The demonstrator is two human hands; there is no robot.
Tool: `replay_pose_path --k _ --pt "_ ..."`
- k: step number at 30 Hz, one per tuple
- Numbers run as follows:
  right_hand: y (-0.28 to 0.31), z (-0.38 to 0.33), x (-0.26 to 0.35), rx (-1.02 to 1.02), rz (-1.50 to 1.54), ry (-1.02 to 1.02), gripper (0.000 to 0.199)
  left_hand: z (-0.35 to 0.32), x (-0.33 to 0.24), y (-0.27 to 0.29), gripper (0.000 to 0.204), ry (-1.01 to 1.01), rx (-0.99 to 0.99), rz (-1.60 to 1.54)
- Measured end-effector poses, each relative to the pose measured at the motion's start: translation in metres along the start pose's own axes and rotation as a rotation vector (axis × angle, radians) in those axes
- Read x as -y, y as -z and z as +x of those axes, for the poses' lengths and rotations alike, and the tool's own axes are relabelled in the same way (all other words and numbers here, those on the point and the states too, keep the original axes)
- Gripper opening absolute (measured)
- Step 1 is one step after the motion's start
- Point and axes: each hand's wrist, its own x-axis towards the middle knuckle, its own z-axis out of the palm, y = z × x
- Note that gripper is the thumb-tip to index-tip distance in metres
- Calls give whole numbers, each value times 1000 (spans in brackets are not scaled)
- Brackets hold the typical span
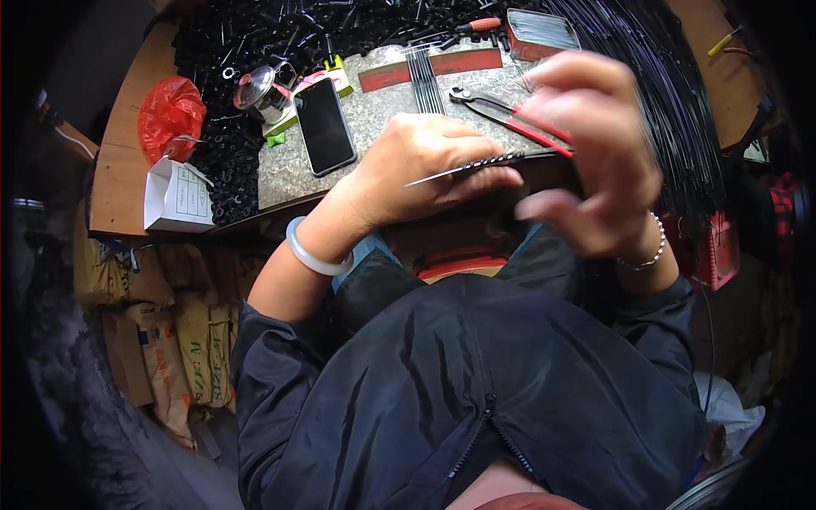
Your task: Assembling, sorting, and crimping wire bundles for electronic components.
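Two hands meet over the near edge of a grey stone-topped table, and a single thin metal rod is the thing between them.

At the table's far left corner lies a red plastic bag, with a small white carton just in front of it at the left near corner. A heap of short black tubes covers the back of the table. Beside it stand a glass-lidded pot and a dark phone, lying flat with its long side running from the far edge toward the near one.

The left hand, a pale bangle at its wrist, is closed around the rod. The rod's bare, pointed end sticks out leftward past the fingers, while its right part carries a row of black beads or sleeves. Its long axis runs nearly level, left to right, rising slightly toward the right hand.

Behind the hands lie a bundle of bare wires and red-handled pliers, jaws pointing left.

The right hand, a beaded bracelet at its wrist, is blurred. Its fingers are spread and curled close by the rod's right end, but whether they pinch it I cannot tell. The left hand clearly has the firmer hold; the right hand sits at the loaded end. A sheaf of long black rods fans down along the table's right edge.
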Motion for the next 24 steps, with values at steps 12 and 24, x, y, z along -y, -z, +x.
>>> replay_pose_path --k 12,24 --pt "-120 -96 -28 -305 214 -865 21 -36 122 -50 87 38 434 412" --pt "30 -101 48 -1063 1055 -493 37 -32 -67 -81 12 324 16 506"
